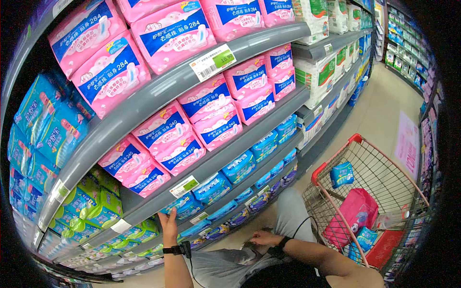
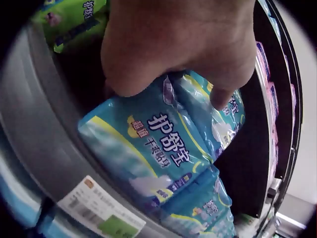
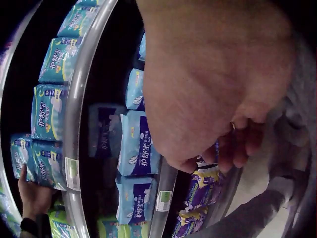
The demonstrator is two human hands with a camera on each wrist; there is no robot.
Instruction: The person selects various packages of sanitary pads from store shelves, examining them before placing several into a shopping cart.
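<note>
At the near end of a low shelf row, my left hand [image 1: 168,222] touches blue packs of sanitary pads [image 2: 148,144]. Its thumb [image 2: 221,97] lies on the upper pack [image 2: 208,104] in the left wrist view, while most of the other fingers are hidden behind the hand and the packs. The right wrist view shows the same hand [image 3: 37,198] below that stack. My right hand [image 1: 265,238] hangs before my knee with loosely curled fingers and holds nothing. In its wrist view it overlaps lower shelves of light blue packs [image 3: 138,144] and purple packs [image 3: 205,188].
Pink pad packs [image 1: 175,36] fill the shelves above, and green packs [image 1: 96,206] stand to the left. A shopping cart [image 1: 331,211] at the right holds a pink bag [image 1: 353,213] and blue packs [image 1: 342,174]. Price labels [image 1: 213,62] line the shelf edges.
</note>
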